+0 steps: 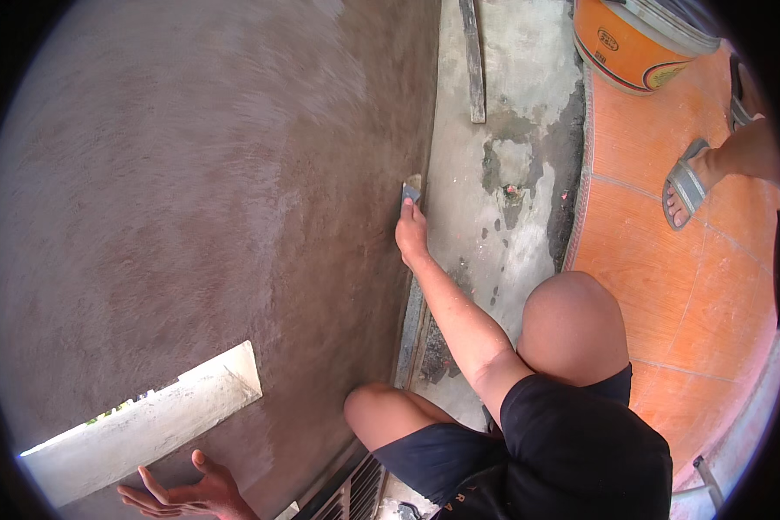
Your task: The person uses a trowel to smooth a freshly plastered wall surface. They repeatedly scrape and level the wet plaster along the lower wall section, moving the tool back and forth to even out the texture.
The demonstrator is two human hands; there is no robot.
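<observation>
Knees bent close beneath me, my right hand point(411, 232) grips a small trowel point(411, 191) against the wall's point(190, 173) bottom edge, blade pointing away, while my left hand point(190, 496) lies open.

Plastered wall point(190, 173) matt, rough, damp-grey; floor tiles point(667, 286) smooth orange ceramic; bucket point(633, 39) glossy plastic.

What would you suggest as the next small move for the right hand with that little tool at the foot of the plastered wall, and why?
Probably a short stroke along the bottom edge. The right hand presses a small flat tool where the grey plastered wall meets the concrete floor strip, and the left hand rests open on the wall, steadying the crouch.
</observation>
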